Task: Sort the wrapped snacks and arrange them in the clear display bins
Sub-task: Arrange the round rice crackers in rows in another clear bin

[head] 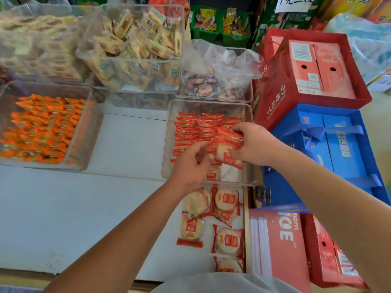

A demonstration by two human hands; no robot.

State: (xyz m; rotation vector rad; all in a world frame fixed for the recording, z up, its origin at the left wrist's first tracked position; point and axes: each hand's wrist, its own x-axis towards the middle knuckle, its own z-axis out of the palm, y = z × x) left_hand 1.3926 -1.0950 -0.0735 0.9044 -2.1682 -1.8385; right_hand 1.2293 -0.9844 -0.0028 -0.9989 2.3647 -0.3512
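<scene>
A clear display bin [249, 115] at centre right holds rows of red-wrapped rice crackers [194, 127] standing on edge. My right hand [256, 144] grips a small stack of red-and-white cracker packs [227, 149] over the bin's near half. My left hand [190, 163] reaches into the bin beside that stack, fingers curled against the packed rows; whether it holds a pack I cannot tell. Several loose cracker packs [227, 240] lie on the white counter just in front of the bin.
A clear bin of orange-wrapped snacks [42, 132] stands at left. Behind are bins of beige biscuit packs [135, 43] and a bin lined with a plastic bag [218, 66]. Red gift boxes [313, 68] and blue gift boxes [330, 142] crowd the right side.
</scene>
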